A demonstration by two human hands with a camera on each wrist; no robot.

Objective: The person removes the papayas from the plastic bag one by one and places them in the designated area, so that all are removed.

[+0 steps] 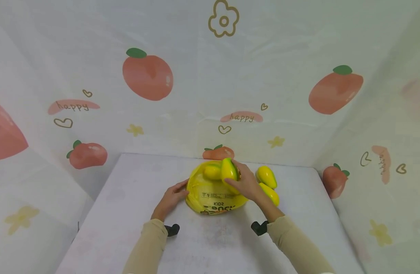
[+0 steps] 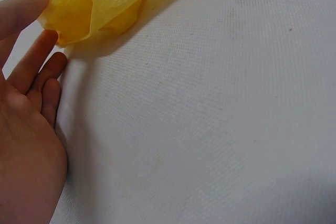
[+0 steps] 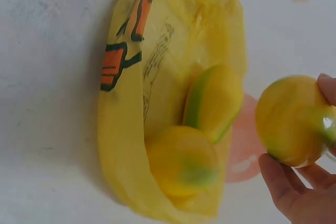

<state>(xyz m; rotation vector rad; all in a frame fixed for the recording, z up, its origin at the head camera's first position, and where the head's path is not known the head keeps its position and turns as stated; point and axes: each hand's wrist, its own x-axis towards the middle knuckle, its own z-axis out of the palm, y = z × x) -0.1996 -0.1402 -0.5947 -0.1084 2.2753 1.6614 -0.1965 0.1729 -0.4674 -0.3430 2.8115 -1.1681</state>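
Observation:
A yellow plastic bag [image 1: 213, 203] with printed lettering lies open-mouthed on the table. My left hand [image 1: 170, 199] is at its left side, pinching the bag's edge [image 2: 73, 19] between thumb and fingers. In my right hand [image 1: 247, 182] I grip a shiny yellow-green mango [image 3: 291, 119], held above the far right part of the bag. Two more mangoes rest inside, one mango [image 3: 215, 100] beside another mango [image 3: 184, 161] near the rim. To the right of the bag lie a mango [image 1: 266, 176] and, just nearer, another mango [image 1: 270, 193], partly hidden by my right wrist.
The white table [image 1: 134, 171] meets a hanging cloth backdrop [image 1: 196, 83] printed with fruit along its back edge. Cloth also flanks both sides. Black camera mounts [image 1: 172, 230] stick out inward from my wrists.

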